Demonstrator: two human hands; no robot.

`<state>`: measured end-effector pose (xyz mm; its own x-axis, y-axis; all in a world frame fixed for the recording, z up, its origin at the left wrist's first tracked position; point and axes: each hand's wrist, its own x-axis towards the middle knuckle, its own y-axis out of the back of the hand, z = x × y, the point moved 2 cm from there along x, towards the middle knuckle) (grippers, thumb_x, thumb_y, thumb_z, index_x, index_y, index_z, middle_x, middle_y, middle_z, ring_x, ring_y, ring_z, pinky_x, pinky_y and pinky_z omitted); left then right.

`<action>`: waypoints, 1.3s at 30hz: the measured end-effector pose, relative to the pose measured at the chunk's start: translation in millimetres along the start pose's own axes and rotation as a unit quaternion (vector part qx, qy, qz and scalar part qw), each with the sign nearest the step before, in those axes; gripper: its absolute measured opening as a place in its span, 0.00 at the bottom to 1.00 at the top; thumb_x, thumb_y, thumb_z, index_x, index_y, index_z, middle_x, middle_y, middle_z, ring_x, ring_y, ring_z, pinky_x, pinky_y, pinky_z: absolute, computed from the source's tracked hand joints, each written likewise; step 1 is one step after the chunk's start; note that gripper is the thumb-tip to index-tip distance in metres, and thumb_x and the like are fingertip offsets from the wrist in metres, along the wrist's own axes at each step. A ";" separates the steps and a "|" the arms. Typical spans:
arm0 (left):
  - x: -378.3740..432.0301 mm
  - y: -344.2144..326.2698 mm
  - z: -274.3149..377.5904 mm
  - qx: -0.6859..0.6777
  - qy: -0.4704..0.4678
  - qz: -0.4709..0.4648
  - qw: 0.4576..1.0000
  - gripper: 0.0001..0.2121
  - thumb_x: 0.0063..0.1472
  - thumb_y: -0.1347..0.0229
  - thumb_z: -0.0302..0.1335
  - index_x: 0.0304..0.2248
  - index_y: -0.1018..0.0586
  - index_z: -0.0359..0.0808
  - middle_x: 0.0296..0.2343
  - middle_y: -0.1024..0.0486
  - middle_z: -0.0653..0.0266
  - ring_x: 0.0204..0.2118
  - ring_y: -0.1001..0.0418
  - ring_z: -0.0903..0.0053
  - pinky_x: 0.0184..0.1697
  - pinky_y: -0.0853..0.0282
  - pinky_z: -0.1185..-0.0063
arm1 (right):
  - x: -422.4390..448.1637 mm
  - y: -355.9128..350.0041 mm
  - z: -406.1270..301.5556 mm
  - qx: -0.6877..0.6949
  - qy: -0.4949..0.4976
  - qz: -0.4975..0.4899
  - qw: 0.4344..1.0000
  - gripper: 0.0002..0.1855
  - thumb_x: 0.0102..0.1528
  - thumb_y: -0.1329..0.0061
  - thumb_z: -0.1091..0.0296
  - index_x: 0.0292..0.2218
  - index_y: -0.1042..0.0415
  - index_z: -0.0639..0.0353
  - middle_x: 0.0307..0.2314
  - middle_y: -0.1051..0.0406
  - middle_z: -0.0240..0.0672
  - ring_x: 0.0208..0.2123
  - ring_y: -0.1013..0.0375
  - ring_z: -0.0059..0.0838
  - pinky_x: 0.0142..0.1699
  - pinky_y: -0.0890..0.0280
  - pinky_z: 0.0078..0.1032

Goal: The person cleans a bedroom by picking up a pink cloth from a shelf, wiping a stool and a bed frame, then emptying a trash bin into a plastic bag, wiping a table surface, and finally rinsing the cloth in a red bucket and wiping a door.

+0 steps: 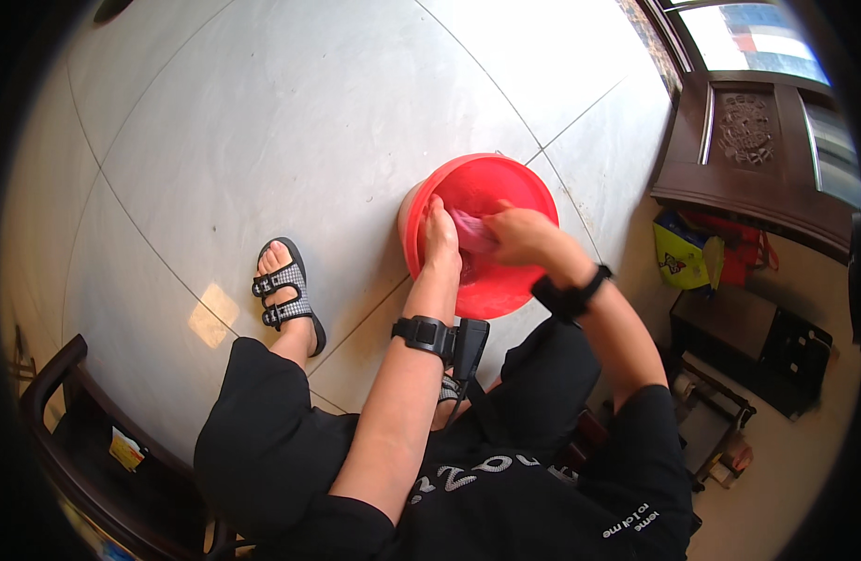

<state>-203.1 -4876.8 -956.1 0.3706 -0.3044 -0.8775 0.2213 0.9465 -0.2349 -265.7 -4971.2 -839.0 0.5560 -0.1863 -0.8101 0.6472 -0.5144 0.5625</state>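
A red plastic bucket (pixel 500 179) stands on the tiled floor in front of me, between and ahead of my feet. Inside its mouth, my right hand (pixel 521 235) grips a wet-looking pink cloth (pixel 476 231), slightly blurred. My left hand (pixel 441 231) is at the left inner side of the bucket, its fingers pointing away from me and its palm turned toward the cloth. Whether the left fingers hold part of the cloth is hidden. Black straps with small devices circle both wrists. The bucket's bottom is mostly covered by my hands and the cloth.
A dark wooden armchair (pixel 58 393) is at the lower left. A carved dark wood cabinet or door (pixel 746 130) stands at the right, with a yellow-green bag (pixel 683 256) below it. Farther down are a dark box (pixel 725 329) and a small rack (pixel 714 428). My sandalled foot (pixel 286 291) rests left of the bucket.
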 end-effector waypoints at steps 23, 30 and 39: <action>-32.2 -3.7 17.7 0.091 -0.018 0.038 0.995 0.28 0.60 0.53 0.28 0.59 0.41 0.30 0.58 0.40 0.52 0.61 0.42 0.65 0.62 0.48 0.73 | -110.6 35.3 -12.6 0.173 0.042 0.252 0.951 0.10 0.44 0.51 0.72 0.32 0.25 0.60 0.33 0.28 0.41 0.34 0.27 0.47 0.38 0.31 0.37; -39.6 -19.0 13.4 0.025 -0.023 -0.002 0.999 0.31 0.56 0.52 0.24 0.60 0.42 0.30 0.59 0.42 0.51 0.61 0.43 0.64 0.62 0.48 0.71 | -4.5 -11.9 8.0 0.002 -0.023 0.073 0.997 0.12 0.50 0.51 0.66 0.36 0.24 0.62 0.37 0.26 0.45 0.38 0.26 0.47 0.42 0.31 0.37; -26.6 1.3 3.9 0.023 -0.041 0.018 0.999 0.29 0.55 0.50 0.23 0.57 0.39 0.27 0.57 0.40 0.52 0.60 0.42 0.65 0.62 0.48 0.72 | 83.0 -63.0 2.2 0.095 -0.056 0.016 0.994 0.19 0.56 0.55 0.55 0.43 0.24 0.56 0.43 0.26 0.45 0.47 0.29 0.44 0.52 0.37 0.35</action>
<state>-209.1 -4867.9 -931.5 0.4511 -0.2793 -0.8476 0.2463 0.9519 -0.1826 -261.5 -4956.1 -942.1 0.5064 -0.2919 -0.8114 0.5136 -0.6537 0.5558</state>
